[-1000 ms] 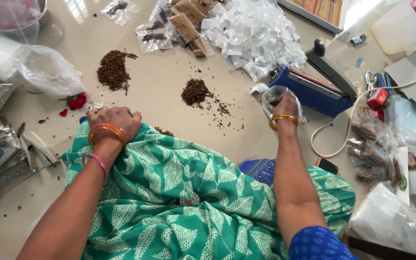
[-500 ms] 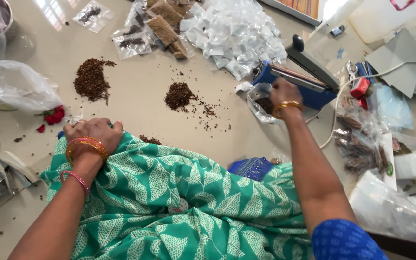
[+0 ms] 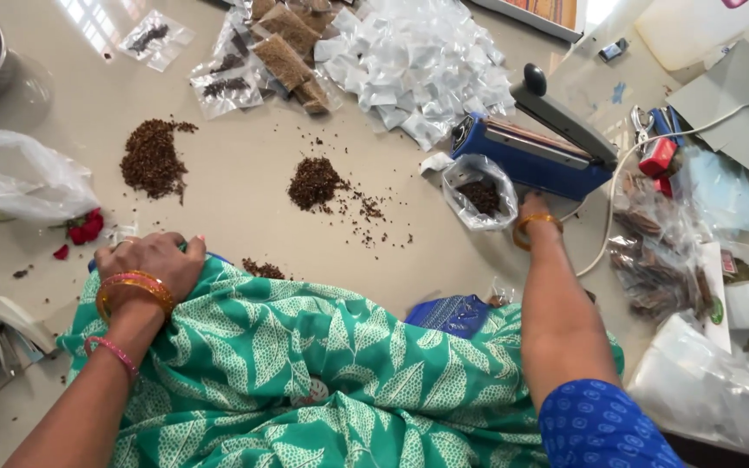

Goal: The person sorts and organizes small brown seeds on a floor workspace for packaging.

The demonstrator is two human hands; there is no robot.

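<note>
My right hand (image 3: 532,208) grips a small clear plastic pouch (image 3: 478,192) holding brown granules, right at the front left of a blue heat sealer (image 3: 526,160) whose black lever arm is raised. My left hand (image 3: 153,264) lies on the green patterned cloth (image 3: 305,373) over my lap, with fingers curled over the cloth's edge. Loose brown granules sit in two heaps on the floor, a small heap (image 3: 314,182) in the middle and a larger heap (image 3: 151,158) to the left.
A pile of empty clear pouches (image 3: 418,65) and several filled pouches (image 3: 283,56) lie at the far side. A crumpled plastic bag (image 3: 19,178) and red petals (image 3: 86,228) are at the left. The sealer's white cable (image 3: 617,186), packets and bags crowd the right.
My right hand has brought the pouch closer to the sealer's front. My left hand has stayed on the green cloth.
</note>
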